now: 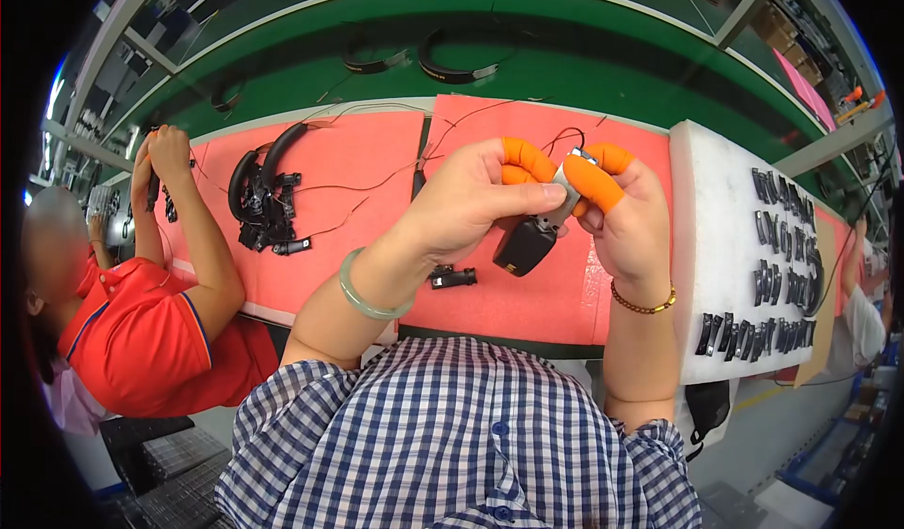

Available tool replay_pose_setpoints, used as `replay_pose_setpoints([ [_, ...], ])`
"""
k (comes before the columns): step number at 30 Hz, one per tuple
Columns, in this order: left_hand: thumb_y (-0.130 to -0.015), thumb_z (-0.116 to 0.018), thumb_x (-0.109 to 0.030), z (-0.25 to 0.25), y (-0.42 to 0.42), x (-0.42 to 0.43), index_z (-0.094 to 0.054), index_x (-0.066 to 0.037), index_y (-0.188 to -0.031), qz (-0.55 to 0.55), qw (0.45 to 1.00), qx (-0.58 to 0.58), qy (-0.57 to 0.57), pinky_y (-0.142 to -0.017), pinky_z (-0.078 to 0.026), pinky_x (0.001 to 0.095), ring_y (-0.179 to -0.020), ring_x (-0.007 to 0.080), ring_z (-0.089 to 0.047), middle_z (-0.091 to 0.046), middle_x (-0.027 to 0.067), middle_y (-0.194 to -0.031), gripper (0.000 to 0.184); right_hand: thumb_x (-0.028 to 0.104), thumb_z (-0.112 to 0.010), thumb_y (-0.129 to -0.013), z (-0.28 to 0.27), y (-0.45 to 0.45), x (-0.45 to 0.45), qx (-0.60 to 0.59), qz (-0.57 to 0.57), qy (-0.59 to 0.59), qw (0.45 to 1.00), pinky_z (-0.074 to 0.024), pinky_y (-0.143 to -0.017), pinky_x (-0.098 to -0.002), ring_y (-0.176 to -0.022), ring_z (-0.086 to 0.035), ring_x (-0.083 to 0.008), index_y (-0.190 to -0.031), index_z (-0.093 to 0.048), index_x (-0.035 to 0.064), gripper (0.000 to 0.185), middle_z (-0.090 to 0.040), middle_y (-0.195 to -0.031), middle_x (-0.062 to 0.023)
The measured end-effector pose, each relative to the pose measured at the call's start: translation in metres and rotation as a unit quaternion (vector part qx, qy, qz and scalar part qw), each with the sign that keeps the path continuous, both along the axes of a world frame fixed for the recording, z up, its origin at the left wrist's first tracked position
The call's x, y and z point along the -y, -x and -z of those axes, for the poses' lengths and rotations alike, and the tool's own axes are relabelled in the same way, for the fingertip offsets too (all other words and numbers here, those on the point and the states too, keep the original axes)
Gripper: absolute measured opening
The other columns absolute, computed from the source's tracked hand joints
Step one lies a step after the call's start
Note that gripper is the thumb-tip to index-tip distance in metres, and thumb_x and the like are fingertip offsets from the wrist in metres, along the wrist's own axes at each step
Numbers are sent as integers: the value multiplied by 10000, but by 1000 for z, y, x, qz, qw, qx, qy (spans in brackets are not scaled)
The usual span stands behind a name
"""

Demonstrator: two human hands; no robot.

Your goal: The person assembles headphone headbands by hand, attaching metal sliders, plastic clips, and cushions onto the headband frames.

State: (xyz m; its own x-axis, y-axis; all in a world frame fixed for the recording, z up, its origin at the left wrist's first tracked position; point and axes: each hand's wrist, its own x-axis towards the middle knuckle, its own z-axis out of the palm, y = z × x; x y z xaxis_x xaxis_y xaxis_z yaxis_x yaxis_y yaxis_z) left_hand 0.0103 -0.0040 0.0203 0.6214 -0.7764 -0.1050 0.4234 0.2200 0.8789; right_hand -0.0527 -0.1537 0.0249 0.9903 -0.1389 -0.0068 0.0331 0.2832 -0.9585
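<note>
Both my hands are raised over the pink mat, closed on one small headphone part with a black block at its lower end and a silver metal piece above. My left hand pinches the silver piece from the left, its thumb stretched across it. My right hand grips its upper end, where a thin dark wire loops out. Orange finger covers sit on fingers of both hands. Below my left hand, a small black part lies on the mat.
Left on the mat lies a cluster of black headphone parts with thin wires. A white foam board at right carries rows of small black parts. Headbands rest on the green surface behind. A co-worker in a red shirt works at left.
</note>
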Motion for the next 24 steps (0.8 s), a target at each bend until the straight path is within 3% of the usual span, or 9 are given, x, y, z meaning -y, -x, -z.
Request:
replay_pose_setpoints([
  [3,-761,-616,-46,1,1,1,-498,-5,-863,-15,1000,8,3,-630,-525,271,-695,189,-619,-598,130,-805,161,112,-561,-807,2,-1,-5,4,23,-13,1000,-353,-467,-181,-532,-468,-53,-803,-575,-18,131,-546,-648,-26],
  [5,-734,-653,-54,2,2,1,-513,46,-915,-23,999,36,-10,-652,-500,237,-713,160,-614,-608,119,-782,250,111,-563,-806,3,-2,-6,-2,32,-15,999,-363,-473,-186,-538,-475,-58,-798,-573,-20,131,-546,-648,-28],
  [8,-721,-669,-59,3,-5,-1,-525,45,-883,-6,999,43,-24,-642,-496,217,-702,145,-611,-607,110,-770,240,111,-562,-809,5,-1,-7,10,22,-3,1000,-377,-484,-190,-546,-486,-63,-779,-562,-25,140,-548,-652,-34],
  [11,-718,-679,-71,6,-7,1,-535,43,-855,-25,997,66,-44,-625,-490,208,-684,130,-604,-604,104,-762,230,117,-555,-817,5,-1,-10,16,59,88,994,-390,-491,-189,-554,-501,-69,-774,-550,-33,157,-553,-653,-44],
  [13,-716,-685,-78,9,-7,4,-535,43,-851,-37,994,83,-52,-614,-486,205,-677,125,-600,-604,102,-756,236,97,-539,-831,8,-1,-10,61,63,90,992,-292,-426,-137,-517,-451,-11,-865,-561,9,96,-542,-669,13],
  [15,-713,-691,-85,9,-8,6,-536,43,-847,-51,992,102,-56,-603,-482,202,-669,120,-596,-603,100,-751,242,96,-540,-832,8,-2,-6,48,53,89,993,-292,-426,-137,-518,-450,-11,-864,-562,11,94,-540,-667,13],
  [17,-749,-645,-56,9,-7,8,-512,18,-830,-51,992,96,-56,-569,-520,246,-635,157,-607,-597,122,-748,173,96,-540,-832,11,-2,-3,31,43,86,995,-293,-427,-136,-518,-449,-12,-863,-562,13,91,-538,-664,14],
  [19,-731,-669,-73,13,-9,10,-524,26,-838,-39,996,57,-54,-574,-500,228,-649,138,-600,-600,110,-743,206,95,-538,-834,15,-5,1,26,19,-5,999,-281,-417,-135,-508,-433,-10,-856,-563,21,81,-532,-658,17],
  [24,-719,-687,-93,6,-6,10,-535,36,-851,-12,999,-35,-29,-588,-489,220,-674,130,-601,-603,109,-756,240,93,-536,-835,11,-4,2,14,23,-28,999,-258,-402,-133,-479,-397,-6,-842,-560,26,71,-526,-651,18],
])
